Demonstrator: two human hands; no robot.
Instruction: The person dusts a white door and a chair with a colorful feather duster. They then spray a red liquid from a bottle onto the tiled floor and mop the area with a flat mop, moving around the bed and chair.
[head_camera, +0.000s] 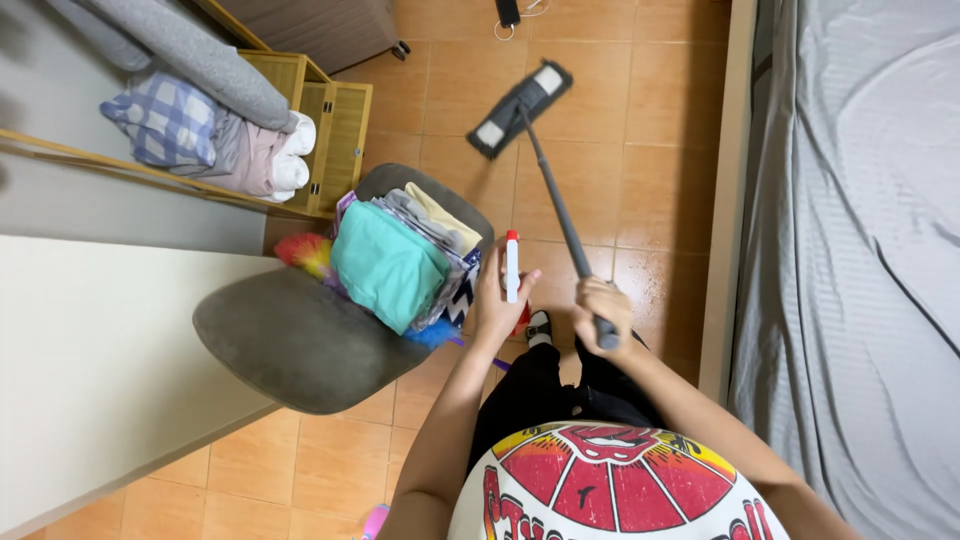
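My right hand (602, 308) grips the top of a grey mop handle (556, 196). The handle runs up and left to a flat dark mop head (519, 108) with pale ends, lying on the orange tiled floor. My left hand (497, 300) holds a white spray bottle (512, 268) with a red cap, upright, just left of the handle. Both hands are close together above my dark trousers and one foot in a dark shoe (539, 326).
A brown padded chair (290, 340) with a stack of folded clothes (392, 262) stands at my left, beside a pale tabletop (90, 360). A wooden rack (335, 120) with folded linen lies beyond. A bed with a grey sheet (860, 250) fills the right side.
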